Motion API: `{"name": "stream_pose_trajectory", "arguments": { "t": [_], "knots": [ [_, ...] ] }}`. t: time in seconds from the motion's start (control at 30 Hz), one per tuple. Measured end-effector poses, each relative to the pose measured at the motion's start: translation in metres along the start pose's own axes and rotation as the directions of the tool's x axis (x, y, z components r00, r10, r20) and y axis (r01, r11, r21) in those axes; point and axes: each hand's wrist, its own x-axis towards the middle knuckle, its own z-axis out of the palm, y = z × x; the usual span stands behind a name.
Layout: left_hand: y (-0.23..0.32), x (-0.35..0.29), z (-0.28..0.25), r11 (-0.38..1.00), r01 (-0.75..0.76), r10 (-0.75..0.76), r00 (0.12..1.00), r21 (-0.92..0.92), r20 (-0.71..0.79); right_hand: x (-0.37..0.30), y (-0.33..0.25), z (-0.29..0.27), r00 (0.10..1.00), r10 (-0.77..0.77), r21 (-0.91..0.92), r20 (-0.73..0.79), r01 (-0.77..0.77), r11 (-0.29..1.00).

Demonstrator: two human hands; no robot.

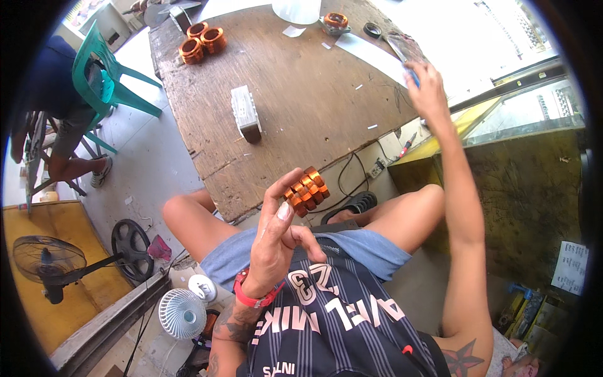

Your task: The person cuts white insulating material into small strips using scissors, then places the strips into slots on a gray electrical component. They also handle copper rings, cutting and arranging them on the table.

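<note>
My left hand (276,229) is raised over my lap, its fingers closed on a copper wire coil (307,191) made of several shiny windings side by side. Out at the table's right edge, my right hand (428,89) closes on a blue-handled tool (412,76). A long metal blade seems to reach from it toward the far side; the hand hides part of the tool, so its exact kind is unclear. Between the hands, a block of stacked metal laminations (244,113) lies on the worn wooden table (301,94).
Three copper coils (196,30) cluster at the far left of the table. Another coil (336,21), a roll of black tape (372,29), a white strip (370,58) and a white container (296,10) are at the back. Fans (182,313) stand at lower left; a person sits beyond.
</note>
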Motion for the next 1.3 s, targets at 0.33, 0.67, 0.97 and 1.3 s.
{"name": "stream_pose_trajectory", "arguments": {
  "t": [0.33,0.67,0.97,1.3],
  "knots": [
    [0.017,0.043,0.023,0.697,-0.237,0.214,0.97,0.676,0.118,-0.137,-0.15,-0.07,0.875,-0.166,0.881,0.455,-0.416,0.225],
    [0.014,0.058,0.024,0.543,-0.144,0.269,0.963,0.827,-0.009,-0.124,-0.153,-0.067,0.871,-0.112,0.862,0.478,-0.441,0.249],
    [0.008,0.061,0.03,0.018,-0.175,0.339,0.927,0.984,0.158,-0.13,-0.167,-0.058,0.751,-0.29,0.621,0.593,-0.656,-0.429],
    [0.004,0.066,0.035,-0.126,-0.142,0.398,0.899,0.982,0.181,-0.129,-0.178,-0.062,0.704,-0.275,0.609,0.654,-0.707,-0.36]
  ]
}}
